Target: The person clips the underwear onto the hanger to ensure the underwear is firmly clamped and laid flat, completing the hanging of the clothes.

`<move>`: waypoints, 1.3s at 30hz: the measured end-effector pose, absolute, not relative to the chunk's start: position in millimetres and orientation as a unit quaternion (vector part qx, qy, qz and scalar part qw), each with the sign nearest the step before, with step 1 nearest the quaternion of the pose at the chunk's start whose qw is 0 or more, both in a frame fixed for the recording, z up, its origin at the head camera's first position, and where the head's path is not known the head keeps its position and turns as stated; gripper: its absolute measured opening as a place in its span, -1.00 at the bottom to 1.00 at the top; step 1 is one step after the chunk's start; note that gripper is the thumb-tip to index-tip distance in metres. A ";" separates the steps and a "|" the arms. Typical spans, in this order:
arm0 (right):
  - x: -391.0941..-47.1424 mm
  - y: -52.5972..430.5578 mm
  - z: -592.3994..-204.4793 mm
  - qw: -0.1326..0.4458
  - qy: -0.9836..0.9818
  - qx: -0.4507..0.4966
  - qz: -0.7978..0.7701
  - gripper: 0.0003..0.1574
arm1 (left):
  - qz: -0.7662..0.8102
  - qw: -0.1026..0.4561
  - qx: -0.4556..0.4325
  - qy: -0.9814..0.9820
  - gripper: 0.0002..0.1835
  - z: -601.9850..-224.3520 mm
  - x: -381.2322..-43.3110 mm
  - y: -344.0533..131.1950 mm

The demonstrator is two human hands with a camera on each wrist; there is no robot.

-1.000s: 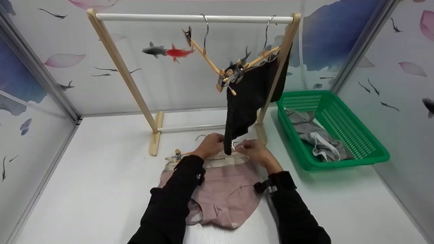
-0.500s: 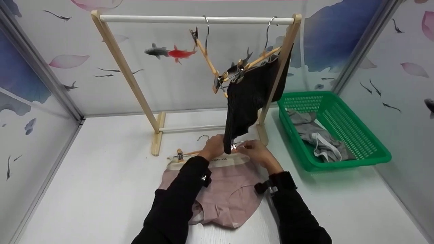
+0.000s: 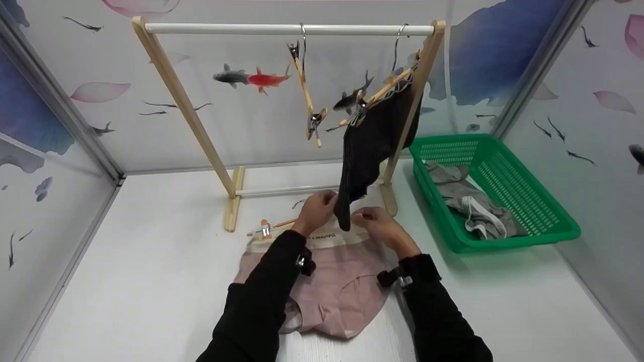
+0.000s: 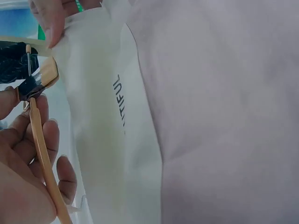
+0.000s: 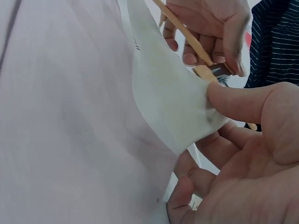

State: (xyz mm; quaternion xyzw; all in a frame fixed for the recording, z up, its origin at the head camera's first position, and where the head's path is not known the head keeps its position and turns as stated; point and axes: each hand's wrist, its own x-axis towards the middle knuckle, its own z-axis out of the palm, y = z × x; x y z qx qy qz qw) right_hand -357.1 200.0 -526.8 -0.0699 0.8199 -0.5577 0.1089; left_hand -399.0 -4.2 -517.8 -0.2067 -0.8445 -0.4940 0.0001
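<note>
A pair of pink underpants (image 3: 342, 286) with a cream lettered waistband lies flat on the white table. My left hand (image 3: 316, 213) holds a wooden clip hanger at its right end, thumb and fingers pinching the metal-and-wood clip (image 4: 32, 87). The hanger's bar (image 4: 43, 154) crosses the palm, and its other clip (image 3: 265, 229) sits at the left end of the waistband. With thumb and fingers, my right hand (image 3: 380, 226) pinches the right corner of the waistband (image 5: 163, 93). In the left wrist view the held clip is beside the waistband edge. Dangling black cloth hides part of this in the head view.
A wooden rack with a white top rail (image 3: 226, 28) stands behind. From it hang a bare clip hanger (image 3: 305, 90) and a black pinstriped garment (image 3: 370, 146), which droops between my hands. At right, a green basket (image 3: 437, 211) holds grey clothing (image 3: 460, 193).
My left hand has shifted slightly away from me with the hanger's clip, off the waistband. The bare hanger and black garment on the rail have swung a little. My right hand stays in place.
</note>
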 end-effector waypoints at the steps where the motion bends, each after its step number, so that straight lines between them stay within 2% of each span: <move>1: -357.7 199.2 -526.8 0.105 0.817 -0.071 -0.562 -0.72 | -0.498 0.006 -0.206 -0.842 -0.69 -518.2 -399.3 -4.6; 8: -361.6 197.0 -530.6 0.064 0.807 -0.055 -0.585 -0.72 | -0.531 0.055 -0.202 -0.821 -0.70 -516.5 -398.5 -5.3; 17: -362.3 193.0 -531.4 0.025 0.814 -0.042 -0.579 -0.75 | -0.514 0.039 -0.187 -0.836 -0.72 -523.0 -397.4 -3.9; 29: -362.5 188.8 -529.9 -0.001 0.825 -0.071 -0.560 -0.71 | -0.501 0.054 -0.181 -0.845 -0.69 -519.1 -395.4 -5.0; 39: -361.8 188.6 -528.8 -0.017 0.823 -0.078 -0.563 -0.72 | -0.488 0.034 -0.186 -0.852 -0.68 -523.4 -392.9 -5.0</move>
